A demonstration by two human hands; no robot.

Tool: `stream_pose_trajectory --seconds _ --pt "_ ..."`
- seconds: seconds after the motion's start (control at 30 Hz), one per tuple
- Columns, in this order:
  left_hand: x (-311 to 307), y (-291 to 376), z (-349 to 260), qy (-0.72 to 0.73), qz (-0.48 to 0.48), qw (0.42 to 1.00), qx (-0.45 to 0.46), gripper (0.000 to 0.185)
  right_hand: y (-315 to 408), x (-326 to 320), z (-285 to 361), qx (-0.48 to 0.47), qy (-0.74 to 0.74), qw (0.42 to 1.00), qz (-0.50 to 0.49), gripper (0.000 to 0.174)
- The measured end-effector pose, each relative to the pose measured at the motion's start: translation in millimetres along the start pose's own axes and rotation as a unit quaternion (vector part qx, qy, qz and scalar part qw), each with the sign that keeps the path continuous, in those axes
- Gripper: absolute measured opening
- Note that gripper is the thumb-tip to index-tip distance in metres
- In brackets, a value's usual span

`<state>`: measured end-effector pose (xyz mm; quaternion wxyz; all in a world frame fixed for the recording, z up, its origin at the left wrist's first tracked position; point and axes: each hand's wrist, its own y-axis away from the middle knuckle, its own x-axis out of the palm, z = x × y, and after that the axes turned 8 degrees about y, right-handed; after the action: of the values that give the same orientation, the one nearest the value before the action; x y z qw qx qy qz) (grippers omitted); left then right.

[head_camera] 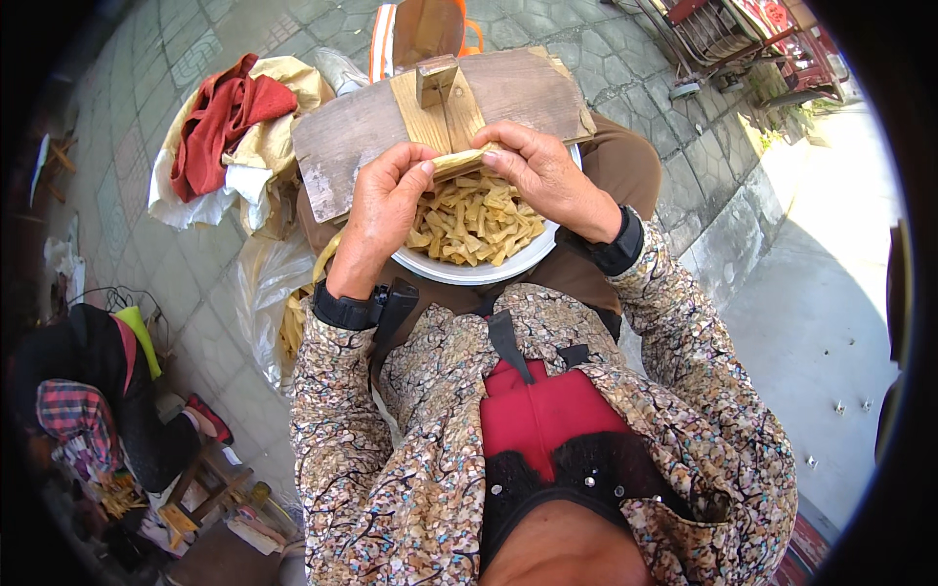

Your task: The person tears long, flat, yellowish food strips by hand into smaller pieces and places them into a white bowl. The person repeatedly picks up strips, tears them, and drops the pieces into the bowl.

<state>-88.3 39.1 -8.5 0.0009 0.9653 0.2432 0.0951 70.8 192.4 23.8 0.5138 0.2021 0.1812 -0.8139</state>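
Note:
A pale yellow, pliable-looking strip [459, 159] is stretched between my hands, its exact material unclear. My left hand [388, 198] pinches one end between thumb and fingers; my right hand [546, 176] grips the other. Both are just above the near edge of a weathered wooden board [352, 121] lying across my lap. On the board, a lighter wood strip [463, 102] carries a small upright wooden block [437, 79], with a thin dark line running from it toward me. Below my hands, a white basin [473, 277] holds many short cut yellow pieces [476, 223].
Left of my lap, a clear plastic bag [267, 282] holds longer yellow strips [292, 322]. Red cloth [220, 135] lies on sacking [300, 84]. An orange-trimmed container [429, 33] stands beyond the board. Another person [95, 395] sits lower left; a wheeled cart [733, 51] is upper right.

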Motion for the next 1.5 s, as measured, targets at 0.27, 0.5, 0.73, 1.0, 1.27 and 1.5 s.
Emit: stream_pose_trajectory --seconds 0.27,0.5,0.73,1.0,1.27,1.5 --pt "-3 -36 17 -0.050 -0.072 0.996 0.017 0.011 -29 8 -32 0.019 0.071 0.996 -0.048 0.015" --pt "-5 -30 18 -0.287 -0.177 0.937 0.095 0.011 -19 9 -20 -0.114 0.355 0.918 -0.138 0.018" --pt "59 15 8 0.183 -0.047 0.980 -0.062 0.016 -10 20 7 -0.149 0.282 0.933 -0.165 0.017" --pt "47 20 11 -0.195 -0.075 0.956 0.206 0.027 43 9 26 0.143 -0.033 0.963 0.226 0.015" --pt "106 55 -12 0.127 0.011 0.974 0.186 0.019 57 -9 33 0.110 -0.137 0.967 -0.186 0.034" --pt "95 51 12 0.233 -0.012 0.969 0.084 0.016 57 24 -18 -0.054 0.029 0.986 -0.157 0.031"
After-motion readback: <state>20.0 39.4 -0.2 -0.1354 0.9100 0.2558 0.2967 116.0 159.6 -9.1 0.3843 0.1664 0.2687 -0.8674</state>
